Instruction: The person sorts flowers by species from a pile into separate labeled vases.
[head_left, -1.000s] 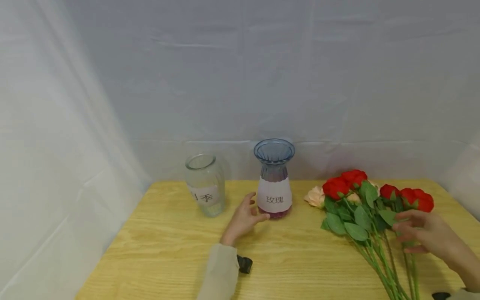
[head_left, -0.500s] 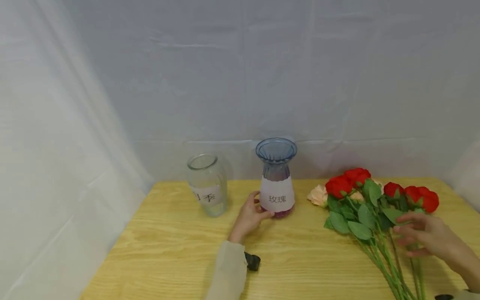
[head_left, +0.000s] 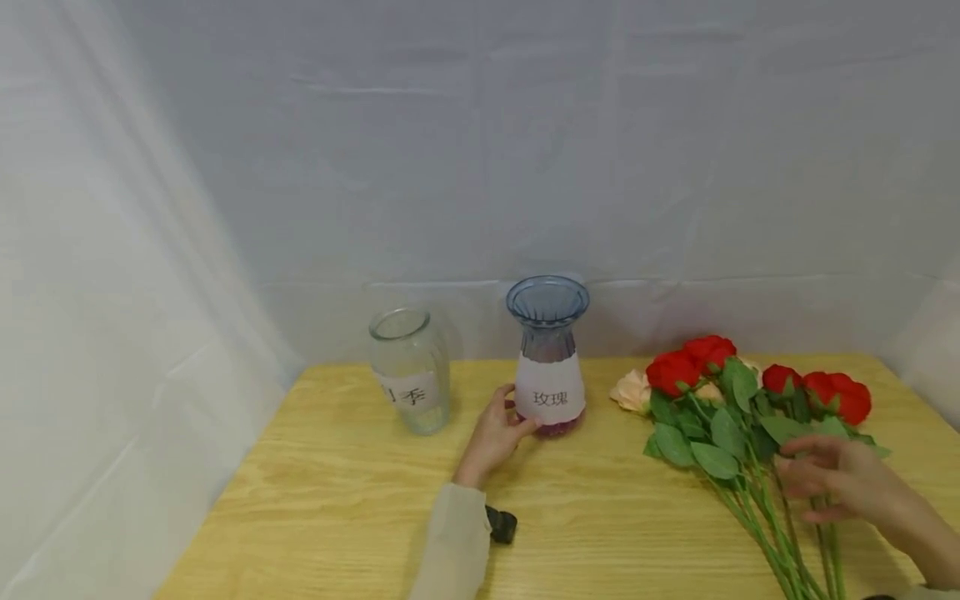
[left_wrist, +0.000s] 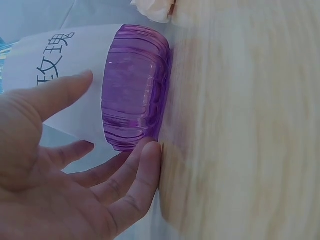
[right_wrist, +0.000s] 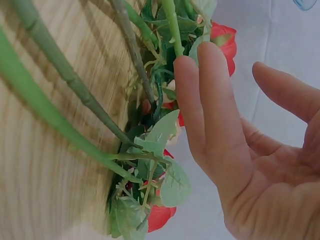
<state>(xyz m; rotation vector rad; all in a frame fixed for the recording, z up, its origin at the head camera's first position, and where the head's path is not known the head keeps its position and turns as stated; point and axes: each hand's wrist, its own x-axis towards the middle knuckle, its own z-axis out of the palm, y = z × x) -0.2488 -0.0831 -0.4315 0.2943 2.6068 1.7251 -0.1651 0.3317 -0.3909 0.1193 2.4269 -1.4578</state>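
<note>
My left hand [head_left: 492, 437] is at the lower left side of a blue-to-purple glass vase [head_left: 551, 333] with a white paper label. The left wrist view shows the thumb lying over the label [left_wrist: 95, 105] and the fingers bent at the purple base [left_wrist: 132, 90], which stands on the table. Over on the right, my right hand [head_left: 851, 483] hovers by the stems of several red and pale peach artificial roses [head_left: 675, 372]. Its fingers are extended and slightly spread in the right wrist view, with green stems [right_wrist: 75, 85] and leaves beside them and nothing gripped.
A clear glass vase [head_left: 411, 358] with its own paper label stands left of the blue one. The wooden table [head_left: 337, 517] ends at a pale sheet [head_left: 375, 167] hanging behind it. The flower stems run toward the table's near edge at right.
My left hand has come closer to the blue vase and reached its base. The right hand has shifted slightly down and left over the stems, and a few leaves beside it have moved.
</note>
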